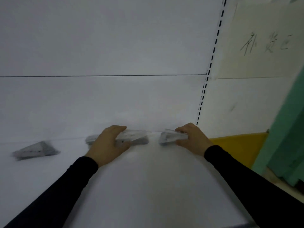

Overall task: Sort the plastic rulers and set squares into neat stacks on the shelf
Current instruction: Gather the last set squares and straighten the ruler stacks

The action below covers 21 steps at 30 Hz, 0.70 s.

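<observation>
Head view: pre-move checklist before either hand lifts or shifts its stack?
1. Left hand grips the middle stack, thumb in front and fingers over the back: ok.
2. Right hand grips the right stack: ok.
3. The two held stacks are apart, with a gap of bare shelf between them: ok.
4. Third stack, a triangular pile at far left, lies apart from both hands: ok.
5. Edges squared within each stack: cannot tell, the picture is blurred.
6. Rulers separated from set squares: cannot tell.
</observation>
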Tool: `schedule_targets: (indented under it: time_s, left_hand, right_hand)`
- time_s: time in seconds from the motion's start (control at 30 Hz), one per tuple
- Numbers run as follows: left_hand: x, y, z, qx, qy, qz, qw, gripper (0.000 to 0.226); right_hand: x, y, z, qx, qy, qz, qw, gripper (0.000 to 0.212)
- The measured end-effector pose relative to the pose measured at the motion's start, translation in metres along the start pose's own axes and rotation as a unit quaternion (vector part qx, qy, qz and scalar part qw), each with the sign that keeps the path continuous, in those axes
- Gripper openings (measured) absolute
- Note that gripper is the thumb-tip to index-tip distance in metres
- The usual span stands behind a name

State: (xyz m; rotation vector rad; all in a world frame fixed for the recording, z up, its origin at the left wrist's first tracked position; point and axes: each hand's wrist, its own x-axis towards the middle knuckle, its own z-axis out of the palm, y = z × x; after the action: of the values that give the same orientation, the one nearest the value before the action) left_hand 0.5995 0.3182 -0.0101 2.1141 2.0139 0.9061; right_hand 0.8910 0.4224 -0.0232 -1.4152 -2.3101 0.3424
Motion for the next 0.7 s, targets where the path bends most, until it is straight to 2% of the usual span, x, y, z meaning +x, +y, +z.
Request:
schedule_targets:
  time_s: [0.07, 0.13, 0.23, 0.3, 0.4, 0.57, 0.63, 0.7]
  left_hand:
    - [-0.001, 0.006, 0.002, 0.011, 0.010, -0.016, 1.000, 0.056]
    - [-0.005, 0.011, 0.004, 0.021, 0.011, -0.028, 0.999, 0.058]
    - [-0.009, 0.018, 0.006, 0.015, 0.011, -0.045, 0.999, 0.065]
    - [-0.010, 0.023, 0.007, 0.011, 0.016, -0.044, 0.999, 0.062]
    - [-0.006, 0.035, 0.012, 0.019, 0.021, -0.033, 0.999, 0.057]
    - [0.016, 0.061, 0.038, 0.044, -0.017, 0.014, 0.999, 0.061]
    - [0.028, 0.071, 0.054, 0.057, -0.040, 0.033, 0.997, 0.063]
    - [0.039, 0.082, 0.070, 0.068, -0.060, 0.045, 0.995, 0.065]
  right_hand:
    - [0.014, 0.006, -0.001, -0.002, -0.027, -0.014, 1.000, 0.035]
    - [0.023, 0.011, -0.001, 0.006, -0.050, -0.028, 0.998, 0.045]
    - [0.026, 0.019, 0.001, 0.022, -0.076, -0.031, 0.996, 0.052]
    - [0.024, 0.024, 0.002, 0.033, -0.074, -0.037, 0.996, 0.053]
    - [0.012, 0.028, -0.001, 0.057, -0.041, -0.042, 0.997, 0.048]
    - [-0.029, 0.037, -0.004, 0.068, 0.089, -0.023, 0.993, 0.036]
    - [-0.046, 0.042, -0.006, 0.052, 0.057, 0.009, 0.997, 0.048]
    - [-0.061, 0.046, -0.007, 0.018, -0.036, 0.048, 0.998, 0.070]
